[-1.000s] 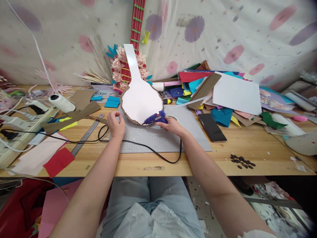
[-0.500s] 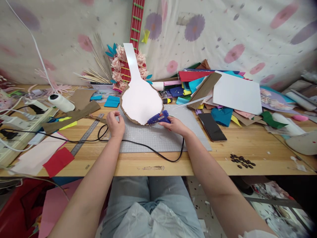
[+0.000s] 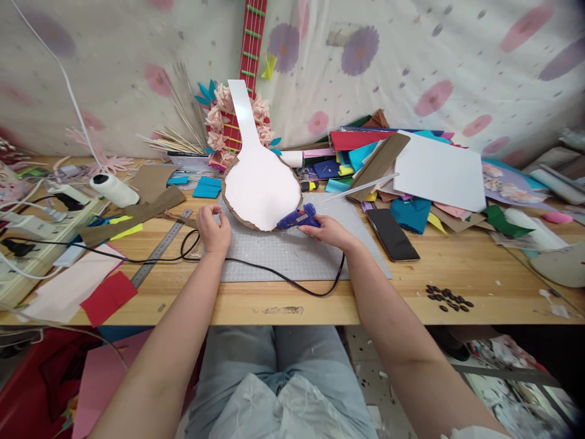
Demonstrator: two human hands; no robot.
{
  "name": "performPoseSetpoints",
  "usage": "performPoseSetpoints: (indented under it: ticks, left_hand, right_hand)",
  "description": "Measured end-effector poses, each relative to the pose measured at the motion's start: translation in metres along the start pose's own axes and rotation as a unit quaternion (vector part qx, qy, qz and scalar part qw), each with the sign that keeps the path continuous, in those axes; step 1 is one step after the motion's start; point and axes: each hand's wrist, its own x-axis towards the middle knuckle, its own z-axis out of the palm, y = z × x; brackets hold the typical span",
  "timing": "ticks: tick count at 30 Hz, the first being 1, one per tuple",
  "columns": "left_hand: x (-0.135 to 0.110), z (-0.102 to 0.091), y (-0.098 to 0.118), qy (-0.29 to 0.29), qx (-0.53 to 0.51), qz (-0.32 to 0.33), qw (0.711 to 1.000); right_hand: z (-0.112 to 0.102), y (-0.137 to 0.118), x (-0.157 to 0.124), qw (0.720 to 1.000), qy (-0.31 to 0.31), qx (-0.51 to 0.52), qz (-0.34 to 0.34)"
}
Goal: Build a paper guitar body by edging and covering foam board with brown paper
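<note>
A white banjo-shaped cutout point(image 3: 262, 186) with a ragged brown edging point(image 3: 241, 221) round its body lies on the grey cutting mat point(image 3: 292, 262), its neck pointing away from me. My right hand point(image 3: 331, 230) grips a blue glue gun point(image 3: 299, 216). The gun's nozzle points left, at the lower right rim of the cutout, and its black cord point(image 3: 292, 281) loops across the mat to the left. Beside the cutout's lower left edge, my left hand point(image 3: 214, 230) rests with fingers curled together. Whatever those fingers may pinch is hidden.
A phone point(image 3: 393, 235) lies right of the mat, with several dark beads point(image 3: 450, 299) near the table edge. Behind it heap coloured felt scraps and a white board point(image 3: 439, 174). At left are a steel ruler point(image 3: 162, 248), a thread cone point(image 3: 114, 189) and a power strip point(image 3: 43, 256).
My right hand and the glue gun have shifted slightly right along the cutout's lower rim. My left hand and the cutout look unmoved.
</note>
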Motion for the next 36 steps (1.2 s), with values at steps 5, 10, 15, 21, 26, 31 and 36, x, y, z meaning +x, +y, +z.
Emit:
performPoseSetpoints:
  ticks: [5, 10, 15, 21, 26, 31, 36]
  left_hand:
    - [0.0, -0.002, 0.003, -0.019, -0.007, -0.014, 1.0]
    - [0.0, -0.005, 0.009, -0.062, 0.009, -0.001, 0.998]
    - [0.0, -0.006, 0.012, -0.08, 0.019, 0.038, 0.996]
    - [-0.001, -0.005, 0.009, -0.056, 0.028, 0.061, 0.996]
    - [0.0, -0.007, 0.01, -0.051, 0.026, 0.101, 0.993]
    - [-0.004, -0.01, 0.022, -0.138, 0.004, 0.219, 0.966]
    - [-0.009, -0.008, 0.031, -0.247, 0.037, 0.287, 0.925]
  right_hand:
    - [-0.002, -0.007, -0.005, 1.0, 0.004, 0.016, 0.001]
    - [-0.017, -0.005, -0.009, 0.998, 0.029, 0.049, 0.002]
    - [-0.042, 0.017, -0.01, 0.987, 0.118, 0.103, -0.026]
    - [-0.053, 0.053, 0.009, 0.926, 0.321, 0.194, -0.038]
    - [-0.046, 0.072, 0.025, 0.929, 0.363, -0.023, 0.061]
    - [-0.043, 0.065, 0.021, 0.921, 0.341, -0.166, 0.088]
    - [-0.057, 0.043, -0.001, 0.879, 0.342, -0.299, 0.144]
